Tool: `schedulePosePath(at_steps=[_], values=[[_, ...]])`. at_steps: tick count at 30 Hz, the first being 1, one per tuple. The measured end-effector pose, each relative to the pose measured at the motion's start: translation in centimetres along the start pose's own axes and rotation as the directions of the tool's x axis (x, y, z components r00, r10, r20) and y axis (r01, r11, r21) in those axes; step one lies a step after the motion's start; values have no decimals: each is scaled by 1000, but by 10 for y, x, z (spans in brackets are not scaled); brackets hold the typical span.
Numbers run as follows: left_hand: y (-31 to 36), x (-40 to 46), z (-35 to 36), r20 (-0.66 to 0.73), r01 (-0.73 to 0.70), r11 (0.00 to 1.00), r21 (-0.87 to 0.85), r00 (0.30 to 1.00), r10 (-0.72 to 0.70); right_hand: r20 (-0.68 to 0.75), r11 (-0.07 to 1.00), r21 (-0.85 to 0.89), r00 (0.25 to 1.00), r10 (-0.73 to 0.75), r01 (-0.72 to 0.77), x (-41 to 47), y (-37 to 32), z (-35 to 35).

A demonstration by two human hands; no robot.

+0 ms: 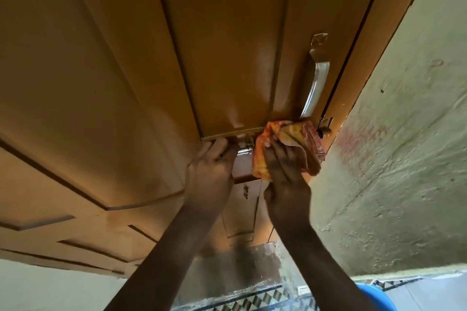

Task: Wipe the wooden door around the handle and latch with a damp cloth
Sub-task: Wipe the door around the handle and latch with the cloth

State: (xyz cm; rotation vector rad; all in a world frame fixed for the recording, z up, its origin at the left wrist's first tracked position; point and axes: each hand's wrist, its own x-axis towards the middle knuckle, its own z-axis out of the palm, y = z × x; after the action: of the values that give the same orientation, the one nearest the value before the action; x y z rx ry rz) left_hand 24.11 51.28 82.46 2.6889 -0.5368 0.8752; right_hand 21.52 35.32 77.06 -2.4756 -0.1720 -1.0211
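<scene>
The brown wooden door [227, 45] fills the upper view, seen from close up. A curved silver handle [317, 83] runs down its right side. Below it, my right hand [285, 174] presses an orange and red patterned cloth [290, 144] flat against the door, just under the handle's lower end. The cloth covers part of the metal latch [246, 148]. My left hand [212, 169] grips the latch bolt's left end, fingers curled around it. A small metal latch keeper [326, 124] shows at the door edge, right of the cloth.
A rough pale green wall [394, 159] stands to the right of the door frame. Patterned floor tiles [252, 298] lie below, and a blue plastic object [374, 295] sits at the lower right. Carved panels [75, 184] cover the door's left part.
</scene>
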Motion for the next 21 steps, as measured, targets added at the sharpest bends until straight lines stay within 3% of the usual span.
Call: schedulePosePath(at_steps=[3, 6, 9, 12, 14, 17, 21], values=[[2, 4, -1, 15, 45, 998, -38, 999, -45, -19, 997, -46, 998, 62, -63, 5, 20, -4], [6, 6, -3, 7, 64, 997, -42, 998, -64, -87, 986, 56, 983, 162, -157, 6, -11, 15], [7, 6, -4, 6, 63, 997, -45, 998, -63, -68, 995, 93, 996, 48, -42, 2, -14, 16], [4, 5, -5, 33, 69, 997, -46, 997, -67, -34, 997, -13, 996, -78, 77, 0, 19, -3], [3, 5, -5, 44, 65, 997, -39, 997, -63, -78, 999, -29, 997, 31, -33, 5, 28, -6], [4, 4, -4, 22, 58, 998, -39, 998, -58, -114, 975, 95, 970, 213, -203, 8, -8, 13], [6, 4, -5, 24, 57, 998, -30, 998, -56, 4, 997, 64, 999, -49, 48, -1, 1, 7]])
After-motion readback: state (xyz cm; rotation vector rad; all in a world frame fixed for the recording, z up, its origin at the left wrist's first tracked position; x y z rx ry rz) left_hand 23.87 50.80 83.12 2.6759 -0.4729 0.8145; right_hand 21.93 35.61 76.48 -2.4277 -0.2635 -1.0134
